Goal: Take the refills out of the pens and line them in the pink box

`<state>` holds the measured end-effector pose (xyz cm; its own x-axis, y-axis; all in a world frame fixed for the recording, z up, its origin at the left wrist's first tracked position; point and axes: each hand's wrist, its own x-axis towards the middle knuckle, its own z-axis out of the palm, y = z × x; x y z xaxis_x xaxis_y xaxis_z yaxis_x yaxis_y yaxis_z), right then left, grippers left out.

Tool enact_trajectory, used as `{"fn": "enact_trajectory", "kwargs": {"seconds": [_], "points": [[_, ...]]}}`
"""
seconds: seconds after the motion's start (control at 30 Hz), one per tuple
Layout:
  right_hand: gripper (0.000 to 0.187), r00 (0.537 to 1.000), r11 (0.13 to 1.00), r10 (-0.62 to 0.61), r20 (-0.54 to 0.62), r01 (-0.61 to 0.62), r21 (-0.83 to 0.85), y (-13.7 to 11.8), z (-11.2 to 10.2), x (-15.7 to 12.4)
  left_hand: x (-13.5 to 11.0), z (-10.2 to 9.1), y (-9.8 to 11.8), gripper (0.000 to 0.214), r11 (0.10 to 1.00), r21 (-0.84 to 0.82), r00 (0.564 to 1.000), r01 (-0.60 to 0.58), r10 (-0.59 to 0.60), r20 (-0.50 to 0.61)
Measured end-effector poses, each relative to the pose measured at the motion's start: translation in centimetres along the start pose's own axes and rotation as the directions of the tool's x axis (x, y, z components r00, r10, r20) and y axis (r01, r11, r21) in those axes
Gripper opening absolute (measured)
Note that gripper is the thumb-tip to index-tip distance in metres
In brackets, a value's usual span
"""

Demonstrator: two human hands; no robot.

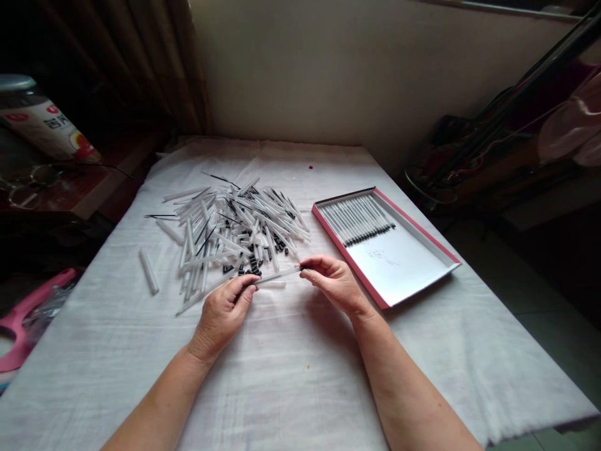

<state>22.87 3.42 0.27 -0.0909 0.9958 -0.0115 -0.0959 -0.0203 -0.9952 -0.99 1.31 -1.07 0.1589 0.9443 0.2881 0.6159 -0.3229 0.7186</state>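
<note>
Between my two hands a pen [280, 274] with a translucent white barrel lies nearly level over the cloth. My left hand [225, 311] pinches its left end between thumb and fingers. At the other end, my right hand [332, 283] is closed on a small black piece at the tip. Just beyond my hands spreads a heap of translucent pen barrels [201, 257], mixed with thin dark refills [159, 216] and small black caps [253, 263]. To the right, a shallow box tray [357, 269] with red sides holds a row of assembled pens [359, 219], black ends toward me.
A white cloth [282, 388] covers the table. A single barrel [149, 270] lies left of the heap. A labelled jar [42, 119] stands on a side surface at left, with a pink-handled object [28, 319] below. A wall [300, 75] rises behind the table.
</note>
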Motion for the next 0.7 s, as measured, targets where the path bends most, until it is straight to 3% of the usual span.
{"fn": "enact_trajectory", "kwargs": {"seconds": [0.33,0.47,0.57,0.7], "points": [[0.023,0.999,0.993,-0.021,0.032,0.024,-0.112,-0.08,-0.5,-0.15,0.09,-0.07,0.06,0.025,0.999,-0.044,1.0,-0.019,0.019,0.001],[0.019,0.995,0.955,-0.063,0.081,0.084,-0.285,-0.28,-0.86,-0.34,0.06,-0.1,0.12,0.025,0.999,-0.036,1.0,-0.022,0.022,0.009],[0.03,0.988,0.881,-0.102,0.113,0.142,-0.451,-0.44,-0.85,-0.42,0.05,-0.03,0.1,0.024,0.999,-0.029,0.999,-0.03,0.03,0.015],[0.048,0.993,0.858,-0.088,0.078,0.116,-0.501,-0.15,-0.34,-0.33,0.0,0.08,0.02,0.023,0.998,-0.027,0.998,-0.054,0.054,0.016]]}}
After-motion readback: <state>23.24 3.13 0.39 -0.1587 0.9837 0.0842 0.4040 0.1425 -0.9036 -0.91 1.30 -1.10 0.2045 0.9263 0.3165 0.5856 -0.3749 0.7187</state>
